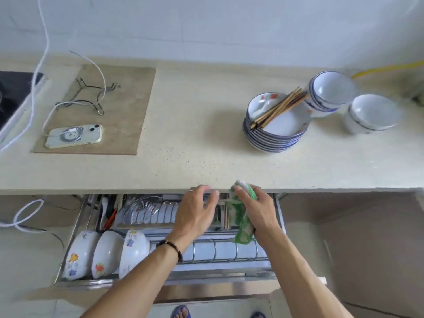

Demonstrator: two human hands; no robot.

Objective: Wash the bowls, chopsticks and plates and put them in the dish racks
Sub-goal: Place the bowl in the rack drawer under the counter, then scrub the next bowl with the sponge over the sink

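- Reaching into the pull-out dish rack drawer (75,228) under the counter (183,145) with both hands.
- Left hand (195,212): fingers spread and loosely bent over the back section of the rack, near the counter edge; looks like it holds nothing, though the fingertips are partly hidden.
- Right hand (257,210): fingers wrapped around a green-and-white dishcloth (243,216), which hangs down over the rack wires.
- Three patterned bowls (105,253) stand on edge in the front-left slots of the rack; remaining front slots to the right hold nothing.
- Back row: a wire strainer (146,205) and some utensils at left.
- On the counter, right side: stack of blue-rimmed plates (275,129) with a bundle of chopsticks (277,109) lying across the top plate.
- Just right of the stack: two piles of white bowls (332,92), the second pile (371,115) beside the first.
- Counter, left: phone (73,136) on a brown mat (128,111), white cable (36,72) plugged in.
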